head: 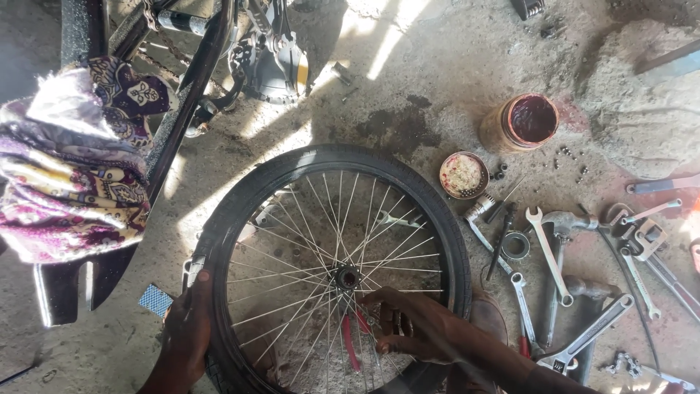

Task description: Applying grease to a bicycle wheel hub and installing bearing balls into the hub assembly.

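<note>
My left hand [186, 328] clamps the wheel's [335, 270] tyre edge; right hand [415, 328] fingers the spokes — wheel flat, axle up, spanners [547, 255] crowding right.

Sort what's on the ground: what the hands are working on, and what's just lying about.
In hand:
- wheel, gripped at the tyre by the left hand
- spokes near the hub, touched by the right hand

Lying about:
- wrenches
- jar
- small tin
- patterned cloth
</note>
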